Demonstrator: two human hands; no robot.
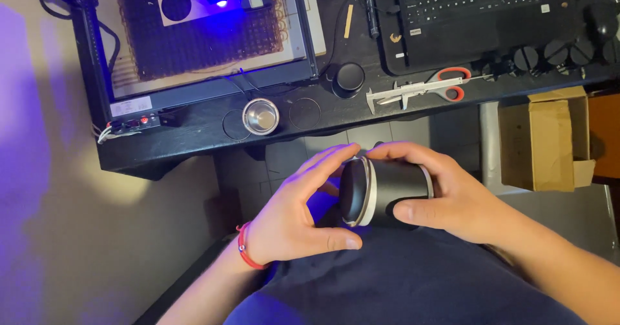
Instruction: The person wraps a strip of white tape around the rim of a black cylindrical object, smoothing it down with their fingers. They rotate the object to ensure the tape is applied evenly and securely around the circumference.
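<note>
A black cylindrical container [394, 189] with a silver rim lies on its side over my lap, in the lower middle of the head view. My right hand [452, 199] wraps around its body, thumb below and fingers over the top. My left hand [300, 215], with a red string bracelet at the wrist, grips the dark round lid end [353, 191] between thumb and fingers.
A black desk [206, 131] runs across the top. On it are a laser engraver [194, 34] glowing blue, a small steel cup [260, 115], a black round lid [349, 77], a caliper [403, 92], red-handled scissors [452, 83] and a laptop [465, 8]. A cardboard box [549, 141] sits at right.
</note>
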